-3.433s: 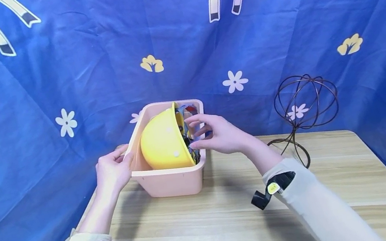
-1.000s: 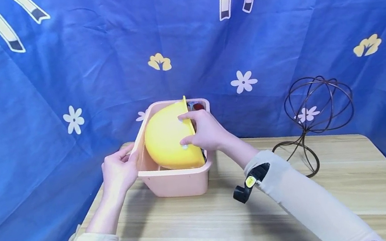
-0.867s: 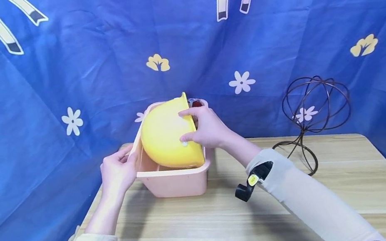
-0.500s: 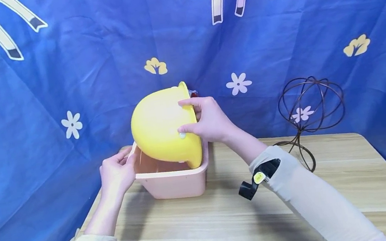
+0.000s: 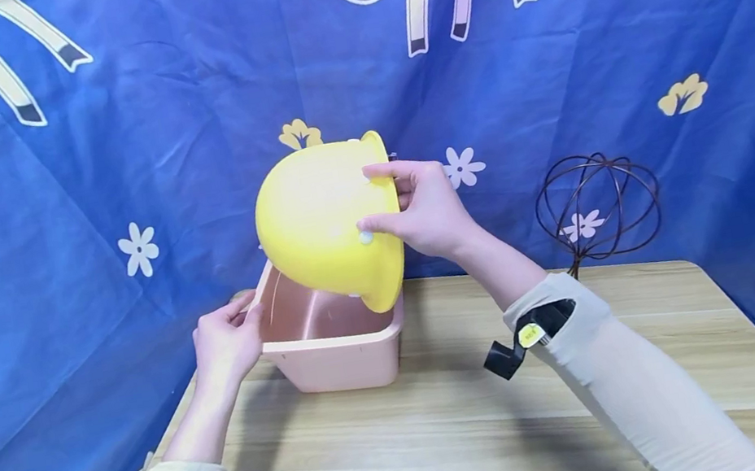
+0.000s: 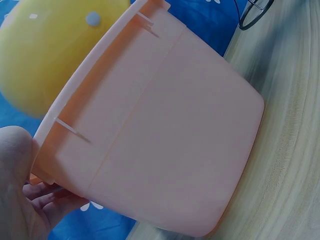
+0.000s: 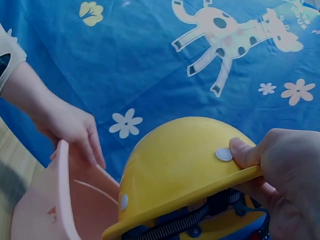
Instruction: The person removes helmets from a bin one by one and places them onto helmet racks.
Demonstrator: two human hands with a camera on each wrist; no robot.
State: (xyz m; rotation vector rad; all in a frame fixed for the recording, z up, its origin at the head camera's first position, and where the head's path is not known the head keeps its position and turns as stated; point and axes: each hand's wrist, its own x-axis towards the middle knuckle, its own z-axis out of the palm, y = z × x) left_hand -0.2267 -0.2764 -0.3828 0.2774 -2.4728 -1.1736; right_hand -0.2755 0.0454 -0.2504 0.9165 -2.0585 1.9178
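Note:
My right hand (image 5: 428, 207) grips a yellow hard hat (image 5: 323, 219) by its brim, thumb on the outer shell beside a white rivet. The hat hangs on its side over the pink plastic bin (image 5: 338, 363), its crown toward the left. Dark straps (image 7: 200, 217) of the inner harness show under the brim in the right wrist view. My left hand (image 5: 227, 342) pinches the left rim of the bin, thumb inside and fingers outside. The bin stands on the table, its visible inside bare pink; the hat hides its back part.
A dark wire whisk-shaped frame (image 5: 598, 204) stands on the wooden table (image 5: 596, 398) at the right, partly behind my right forearm. A blue patterned cloth (image 5: 198, 132) hangs close behind and along both sides.
My right hand took hold of the hard hat's brim and has lifted it up out of the bin, most recently also slightly rightward. My left hand has stayed on the bin's rim.

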